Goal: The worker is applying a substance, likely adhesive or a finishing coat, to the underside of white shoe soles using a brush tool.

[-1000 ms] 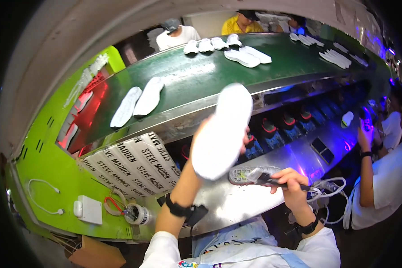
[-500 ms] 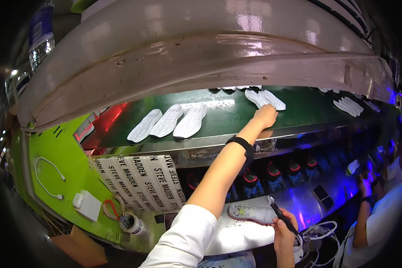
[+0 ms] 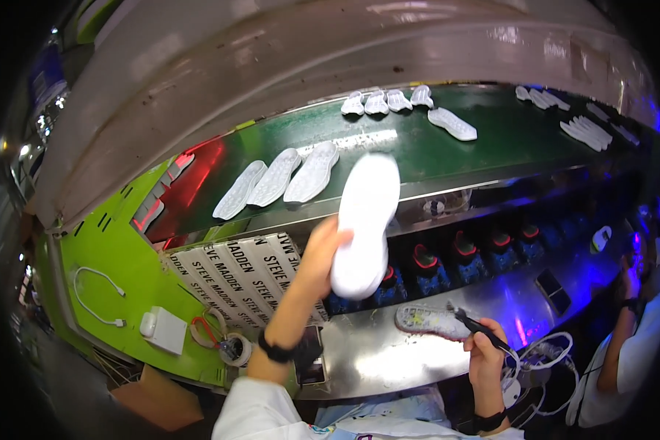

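Observation:
Raised over the front edge of the green belt is a white shoe sole (image 3: 369, 227), its smooth face showing. My left hand (image 3: 320, 255) grips it by the side, thumb across its edge. My right hand (image 3: 486, 355) is closed round a black pen-shaped tool (image 3: 490, 334) above the metal bench (image 3: 374, 359). The tool's tip hangs by a greyish, textured shoe sole (image 3: 431, 321) lying on the bench; I cannot tell if they touch. On the belt, three white soles (image 3: 274, 178) lie in a row at left, and a single sole (image 3: 453, 125) lies further right.
Dark blue shoes with red collars (image 3: 465, 257) stand below the green belt (image 3: 411, 158). A printed carton (image 3: 235, 282) and a green panel (image 3: 117, 293) are at left. White cables (image 3: 546, 359) coil at right, near a co-worker's arm (image 3: 623, 334). A dark phone-like slab (image 3: 553, 292) lies on the bench.
My left hand has lifted one white sole from the pair on the belt and drawn it back toward me. The right hand still holds the tool near the greyish sole. The view has shifted slightly.

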Available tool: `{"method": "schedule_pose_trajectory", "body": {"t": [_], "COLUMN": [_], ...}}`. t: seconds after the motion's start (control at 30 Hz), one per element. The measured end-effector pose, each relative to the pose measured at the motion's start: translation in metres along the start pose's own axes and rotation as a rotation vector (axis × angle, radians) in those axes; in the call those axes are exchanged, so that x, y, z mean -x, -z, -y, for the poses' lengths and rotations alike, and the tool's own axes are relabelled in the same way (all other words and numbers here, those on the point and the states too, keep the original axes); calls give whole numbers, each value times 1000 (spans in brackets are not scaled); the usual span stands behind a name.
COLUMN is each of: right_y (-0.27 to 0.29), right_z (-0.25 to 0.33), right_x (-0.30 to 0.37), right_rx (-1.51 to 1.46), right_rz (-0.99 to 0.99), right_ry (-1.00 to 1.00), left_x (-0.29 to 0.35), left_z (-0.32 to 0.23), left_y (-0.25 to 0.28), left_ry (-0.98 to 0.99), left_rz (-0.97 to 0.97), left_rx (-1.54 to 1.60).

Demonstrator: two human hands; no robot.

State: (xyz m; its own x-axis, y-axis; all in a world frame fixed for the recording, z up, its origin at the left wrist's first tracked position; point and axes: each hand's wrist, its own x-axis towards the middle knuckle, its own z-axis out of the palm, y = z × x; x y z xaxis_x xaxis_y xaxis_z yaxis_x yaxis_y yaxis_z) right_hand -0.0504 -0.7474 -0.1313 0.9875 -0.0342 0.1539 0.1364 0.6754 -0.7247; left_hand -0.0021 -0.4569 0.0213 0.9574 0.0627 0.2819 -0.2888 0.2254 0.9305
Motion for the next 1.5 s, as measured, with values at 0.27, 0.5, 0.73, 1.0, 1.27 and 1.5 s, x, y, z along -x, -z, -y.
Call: {"method": "schedule_pose_trajectory", "body": {"t": [0.27, 0.5, 0.73, 1.0, 1.27, 1.5], "right_y": [-64, -78, -79, -76, -57, -74], "right_z": [-61, -62, -59, -32, -11, -26], "right_x": [5, 21, 43, 30, 13, 17], "right_rx": [702, 752, 746, 834, 850, 698], "right_rz": [373, 460, 745, 1131, 1333, 652], "right_ry": [275, 132, 156, 48, 140, -93], "left_x": [158, 168, 150, 108, 94, 140], "left_z": [202, 207, 194, 154, 145, 172], "left_y": [35, 29, 39, 44, 60, 5], "left_ry": [421, 458, 315, 648, 1200, 425], "left_rz": [307, -167, 37, 381, 456, 64], "left_rx": [1145, 1042, 1196, 423, 165, 1078]}}
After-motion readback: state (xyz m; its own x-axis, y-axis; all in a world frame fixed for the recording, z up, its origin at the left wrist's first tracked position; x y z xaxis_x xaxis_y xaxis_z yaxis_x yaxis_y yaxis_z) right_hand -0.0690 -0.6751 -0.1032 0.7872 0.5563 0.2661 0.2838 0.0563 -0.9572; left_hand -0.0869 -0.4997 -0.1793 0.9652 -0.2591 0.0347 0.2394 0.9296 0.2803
